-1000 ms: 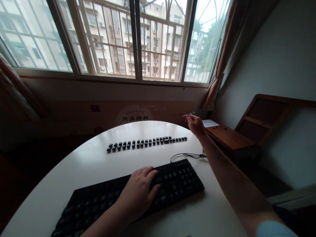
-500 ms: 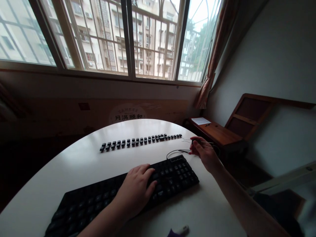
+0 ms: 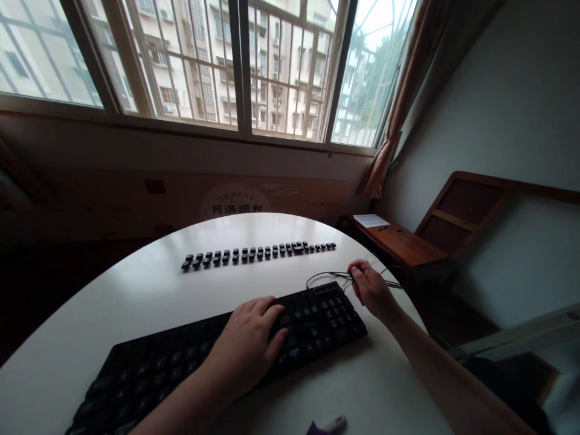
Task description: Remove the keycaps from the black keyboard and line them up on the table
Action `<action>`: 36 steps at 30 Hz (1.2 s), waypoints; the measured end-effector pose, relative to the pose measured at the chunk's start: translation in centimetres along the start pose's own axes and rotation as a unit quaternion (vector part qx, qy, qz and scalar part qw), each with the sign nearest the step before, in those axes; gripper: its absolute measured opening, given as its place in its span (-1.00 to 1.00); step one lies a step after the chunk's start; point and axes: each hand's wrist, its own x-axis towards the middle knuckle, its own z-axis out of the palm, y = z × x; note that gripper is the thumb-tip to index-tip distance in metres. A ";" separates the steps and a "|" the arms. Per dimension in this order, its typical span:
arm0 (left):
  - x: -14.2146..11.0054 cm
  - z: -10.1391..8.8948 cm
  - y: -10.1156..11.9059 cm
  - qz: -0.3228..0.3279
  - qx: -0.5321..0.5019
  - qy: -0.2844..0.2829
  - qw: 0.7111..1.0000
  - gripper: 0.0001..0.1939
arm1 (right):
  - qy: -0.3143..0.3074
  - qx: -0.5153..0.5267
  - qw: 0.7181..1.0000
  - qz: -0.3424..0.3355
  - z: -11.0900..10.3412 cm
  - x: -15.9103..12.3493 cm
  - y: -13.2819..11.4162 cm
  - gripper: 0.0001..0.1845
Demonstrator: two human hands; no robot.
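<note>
A black keyboard [image 3: 158, 362] lies slantwise across the white round table [image 3: 149, 296]. My left hand [image 3: 251, 341] rests palm down on its middle, fingers laid out over the keys and hiding some of them. Just beyond the keyboard's far right corner, my right hand [image 3: 369, 290] pinches a thin wire keycap puller [image 3: 345, 286]. Its wire loops point down toward the number-pad end, apparently just above the corner. Whether they touch a key is too fine to see. Further back, loose black keycaps [image 3: 251, 255] stand in two long rows.
The keyboard's black cable [image 3: 326, 275] curls behind it and past my right hand. Near the front edge lies a purple and white object [image 3: 328, 425]. A wooden bench [image 3: 408, 244] with a paper sheet [image 3: 370, 220] stands right of the table, under a barred window [image 3: 285, 78].
My right hand has come down and nearer from the right end of the keycap rows, tipping the puller toward the keyboard. My left hand stays on the keys.
</note>
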 end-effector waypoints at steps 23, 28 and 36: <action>-0.3 0.3 -0.1 0.001 -0.009 0.008 1.000 -0.61 | -0.038 -0.139 0.989 -0.039 0.6 -0.2 0.0 -0.78; -0.1 0.2 -0.1 0.003 -0.007 0.010 1.000 -0.61 | -0.055 -0.218 0.968 -0.113 0.8 -0.8 -1.0 -0.83; 0.0 0.4 -0.3 0.002 -0.011 0.018 1.000 -0.61 | -0.009 -0.214 0.968 -0.134 1.4 -1.2 -0.2 -0.81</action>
